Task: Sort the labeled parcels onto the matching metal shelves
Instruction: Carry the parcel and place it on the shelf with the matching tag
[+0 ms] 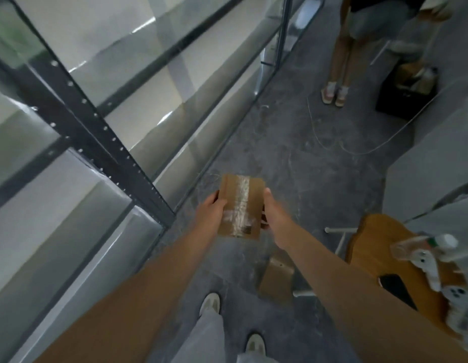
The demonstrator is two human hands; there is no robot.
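A small brown cardboard parcel (240, 206) with a strip of clear tape down its middle is held out in front of me over the dark floor. My left hand (210, 209) grips its left edge and my right hand (273, 213) grips its right edge. The label is too blurred to read. The metal shelves (128, 82) run along my left, with a dark perforated upright (96, 127) between two bays. The shelf boards in view look bare. Another brown parcel (276, 280) lies on the floor under my right forearm.
A wooden table (400, 260) at the lower right carries white devices and a dark phone. Another person (343, 58) stands ahead at the right beside a black crate (405, 95) of boxes. A thin cable (358, 150) loops across the floor.
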